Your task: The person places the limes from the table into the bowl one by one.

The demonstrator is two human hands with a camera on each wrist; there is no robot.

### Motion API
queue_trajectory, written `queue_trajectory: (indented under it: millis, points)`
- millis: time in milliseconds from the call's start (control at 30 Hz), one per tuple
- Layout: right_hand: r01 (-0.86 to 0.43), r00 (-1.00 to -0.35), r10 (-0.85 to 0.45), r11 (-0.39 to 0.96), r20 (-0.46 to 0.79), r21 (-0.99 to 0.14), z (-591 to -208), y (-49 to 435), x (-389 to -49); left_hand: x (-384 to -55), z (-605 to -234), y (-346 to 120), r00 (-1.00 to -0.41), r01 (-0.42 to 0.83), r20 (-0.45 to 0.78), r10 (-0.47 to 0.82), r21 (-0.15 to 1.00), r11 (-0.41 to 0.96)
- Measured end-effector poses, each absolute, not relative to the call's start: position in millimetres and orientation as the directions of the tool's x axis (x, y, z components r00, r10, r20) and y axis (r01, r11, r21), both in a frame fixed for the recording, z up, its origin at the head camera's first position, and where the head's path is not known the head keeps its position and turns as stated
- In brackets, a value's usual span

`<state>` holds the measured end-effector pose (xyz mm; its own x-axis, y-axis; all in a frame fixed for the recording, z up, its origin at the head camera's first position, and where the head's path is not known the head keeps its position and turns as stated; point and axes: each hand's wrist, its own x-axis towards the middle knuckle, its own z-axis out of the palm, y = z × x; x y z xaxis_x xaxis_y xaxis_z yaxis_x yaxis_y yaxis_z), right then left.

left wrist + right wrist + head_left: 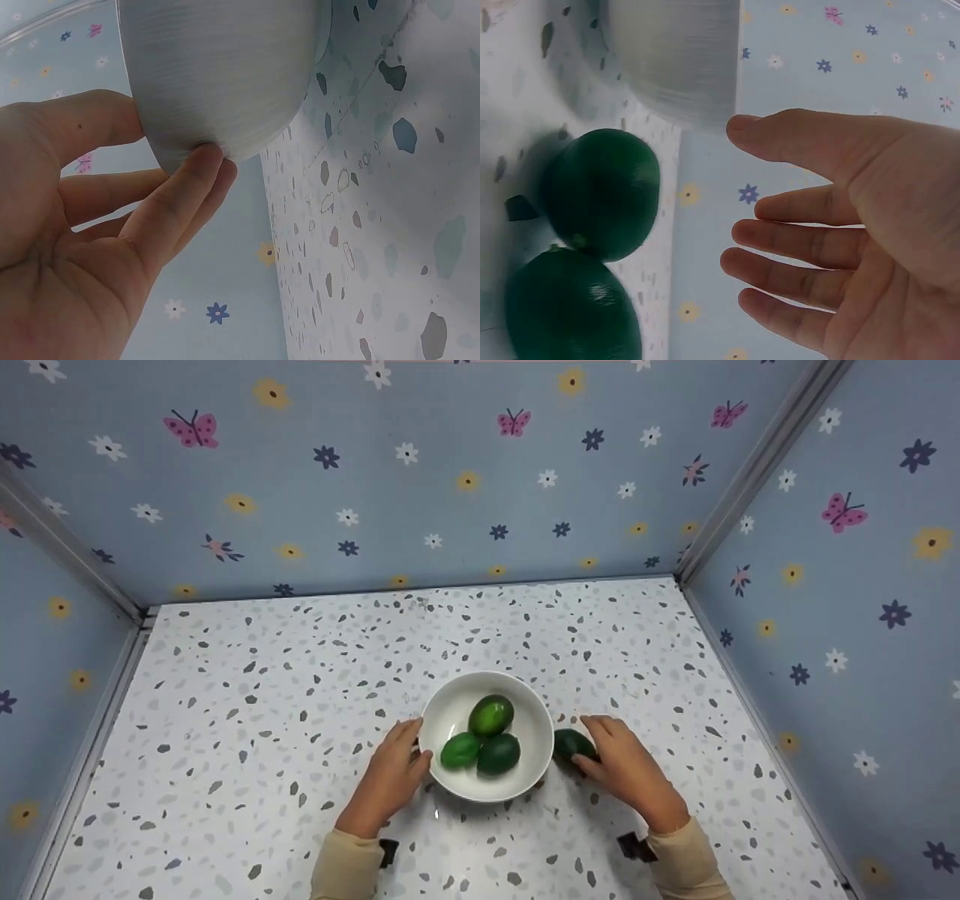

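Observation:
A white bowl (453, 706) stands on the table with three smooth, oval green fruits inside: a glossy mid-green fruit (491, 715), a brighter green fruit (460, 751) and a dark green fruit (499, 755). Their exact kind is unclear. My left hand (386, 776) touches the bowl's left side, thumb and fingers spread along its outer wall. To the right of the bowl, my right hand (634, 772) hovers by another dark green fruit (571, 744), which it partly covers. Two dark green fruits, an upper fruit (604, 195) and a lower fruit (574, 307), lie together in the right wrist view.
The speckled white tabletop (247, 780) extends around the bowl. A blue back panel (420, 495) with flowers and butterflies rises behind it, and a matching side panel (847, 585) stands on the right. Grey metal strips run along the corners.

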<state>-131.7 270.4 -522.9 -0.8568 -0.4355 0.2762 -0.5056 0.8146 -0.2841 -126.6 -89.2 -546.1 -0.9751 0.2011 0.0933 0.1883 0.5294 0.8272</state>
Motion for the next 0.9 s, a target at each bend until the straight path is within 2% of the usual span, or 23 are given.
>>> queue_trajectory:
  millis: [500, 900]
  points:
    - [-0.334, -0.942, -0.324, 0.925, 0.085, -0.183, -556, 273, -135, -127, -546, -89, -0.975, 0.18, 0.085, 0.204, 0.841, 0.51]
    - [-0.279, -0.96, -0.275, 0.936, 0.046, -0.217, -555, 274, -137, -128, -547, -89, -0.978, 0.165, 0.071, 0.197, 0.843, 0.511]
